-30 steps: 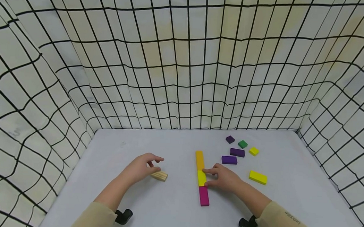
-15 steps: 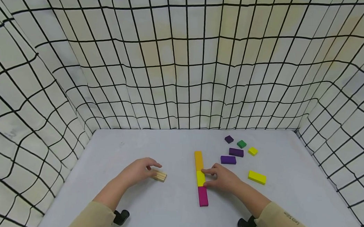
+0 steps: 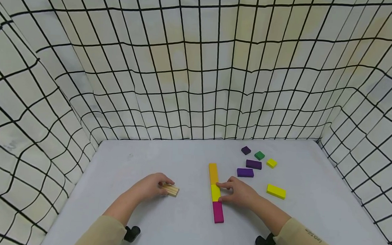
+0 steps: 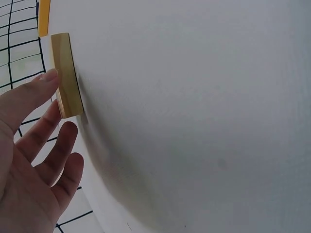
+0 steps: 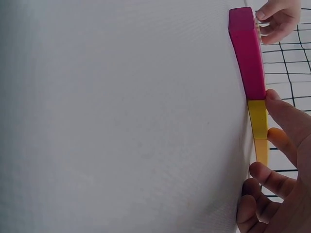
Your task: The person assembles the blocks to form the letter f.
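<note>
On the white table, an orange block (image 3: 213,173), a yellow block (image 3: 215,193) and a magenta block (image 3: 218,212) lie end to end in a line. My right hand (image 3: 242,192) touches the yellow block's right side, thumb by the magenta end and index finger by the orange end. In the right wrist view the thumb rests near the joint between the magenta block (image 5: 248,63) and the yellow block (image 5: 258,119). Left of the line, my left hand (image 3: 149,187) pinches a pale wooden block (image 3: 171,190) with lines along its top. Its other fingers stay off the block (image 4: 68,75).
Two purple blocks (image 3: 245,172) lie right of the line. Behind them are a dark purple piece (image 3: 246,150), a green piece (image 3: 259,155) and a small yellow piece (image 3: 271,163). A longer yellow block (image 3: 276,191) lies farther right. Black netting (image 3: 199,70) hangs around the table.
My left thumb and index finger have closed onto the wooden block from just above it. My right hand stays at the yellow block. The view has shifted slightly.
</note>
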{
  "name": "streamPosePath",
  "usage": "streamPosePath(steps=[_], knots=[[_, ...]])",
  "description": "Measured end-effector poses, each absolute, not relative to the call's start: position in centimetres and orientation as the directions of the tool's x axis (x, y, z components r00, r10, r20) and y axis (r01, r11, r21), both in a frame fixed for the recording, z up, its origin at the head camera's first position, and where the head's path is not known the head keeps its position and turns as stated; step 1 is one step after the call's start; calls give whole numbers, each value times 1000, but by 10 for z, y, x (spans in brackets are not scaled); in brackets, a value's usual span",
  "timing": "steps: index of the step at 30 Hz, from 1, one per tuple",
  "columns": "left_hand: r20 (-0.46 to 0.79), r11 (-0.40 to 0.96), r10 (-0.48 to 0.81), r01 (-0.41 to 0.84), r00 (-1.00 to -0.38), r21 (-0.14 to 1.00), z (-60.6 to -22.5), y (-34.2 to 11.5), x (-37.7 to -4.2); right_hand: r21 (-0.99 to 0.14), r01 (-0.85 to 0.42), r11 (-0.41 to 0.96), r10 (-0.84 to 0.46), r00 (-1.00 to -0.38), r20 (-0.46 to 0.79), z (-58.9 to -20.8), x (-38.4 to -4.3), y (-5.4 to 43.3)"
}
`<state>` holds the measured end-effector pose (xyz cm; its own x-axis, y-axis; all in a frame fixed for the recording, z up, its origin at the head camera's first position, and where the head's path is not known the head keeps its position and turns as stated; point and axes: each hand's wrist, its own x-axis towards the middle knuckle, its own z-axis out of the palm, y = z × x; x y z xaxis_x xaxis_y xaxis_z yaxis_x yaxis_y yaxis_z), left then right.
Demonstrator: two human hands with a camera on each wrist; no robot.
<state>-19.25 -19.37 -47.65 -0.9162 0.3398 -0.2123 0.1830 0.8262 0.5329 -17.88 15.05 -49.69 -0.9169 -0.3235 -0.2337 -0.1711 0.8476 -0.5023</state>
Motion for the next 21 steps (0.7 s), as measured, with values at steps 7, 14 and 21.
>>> streamPosePath(steps=[7,14,21], knots=[[-230,821,348,177,-909,542,-473,-190,-191,-512,-171,842,-329,-915,-235,-493,-178,150],[-229,824,368,201,-901,530,-474,-189,-190,-509,-170,844,-328,-915,-237,-493,-178,149],[-204,812,413,257,-888,523,-479,-190,-193,-513,-171,841,-329,-914,-235,-494,-178,149]])
